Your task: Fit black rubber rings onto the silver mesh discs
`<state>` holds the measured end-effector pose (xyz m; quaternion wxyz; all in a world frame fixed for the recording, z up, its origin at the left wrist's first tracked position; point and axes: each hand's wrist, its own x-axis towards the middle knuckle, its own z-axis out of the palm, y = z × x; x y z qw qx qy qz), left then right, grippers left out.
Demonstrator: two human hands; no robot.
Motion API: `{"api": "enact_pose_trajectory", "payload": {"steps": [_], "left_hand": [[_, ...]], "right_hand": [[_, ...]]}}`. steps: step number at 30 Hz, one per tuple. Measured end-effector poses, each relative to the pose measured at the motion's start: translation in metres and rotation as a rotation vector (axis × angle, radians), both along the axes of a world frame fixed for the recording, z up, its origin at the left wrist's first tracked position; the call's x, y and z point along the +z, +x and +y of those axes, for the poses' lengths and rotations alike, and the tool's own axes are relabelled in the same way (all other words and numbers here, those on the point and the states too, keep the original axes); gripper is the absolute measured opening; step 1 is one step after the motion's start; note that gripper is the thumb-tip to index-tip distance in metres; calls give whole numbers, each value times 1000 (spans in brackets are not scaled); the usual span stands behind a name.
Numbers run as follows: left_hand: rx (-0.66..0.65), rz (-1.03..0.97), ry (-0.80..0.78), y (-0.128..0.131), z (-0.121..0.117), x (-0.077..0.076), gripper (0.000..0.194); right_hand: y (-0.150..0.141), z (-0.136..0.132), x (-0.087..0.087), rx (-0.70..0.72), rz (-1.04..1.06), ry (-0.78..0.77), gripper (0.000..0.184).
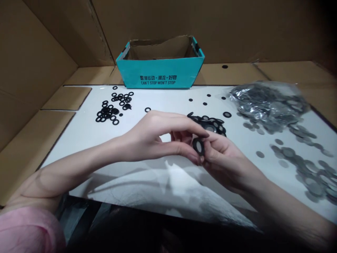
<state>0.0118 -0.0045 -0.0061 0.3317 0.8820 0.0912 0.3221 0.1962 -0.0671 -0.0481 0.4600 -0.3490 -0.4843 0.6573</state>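
Note:
Both hands meet above the white tabletop, just right of the middle. Between their fingertips stands a black rubber ring with a grey mesh centre (198,146), tilted on edge. My left hand (160,135) pinches it with thumb and fingers from the left. My right hand (223,153) grips it from the right, its thumb close to the ring's edge; its other fingers are partly hidden. Right behind the hands lies a heap of similar black rings with grey centres (210,123), partly covered by the fingers.
Open black rings (106,112) lie scattered at the left. A turquoise cardboard box (160,72) stands at the back. To the right are a clear plastic bag of dark discs (268,103) and loose grey mesh discs (313,179). Cardboard walls (210,28) surround the table.

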Motion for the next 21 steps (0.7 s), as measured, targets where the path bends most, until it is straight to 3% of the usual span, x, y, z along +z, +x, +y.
{"api": "enact_pose_trajectory", "payload": {"steps": [3, 11, 17, 21], "left_hand": [[4, 26, -64, 0, 0, 1, 16], [161, 60, -183, 2, -5, 0, 16], [64, 38, -196, 2, -3, -2, 22], [57, 21, -115, 3, -3, -3, 19]], "right_hand": [[-1, -1, 0, 10, 5, -37, 28], [1, -2, -5, -27, -90, -7, 28], [-1, -2, -3, -25, -47, -38, 31], [-1, -1, -4, -16, -19, -17, 29]]}}
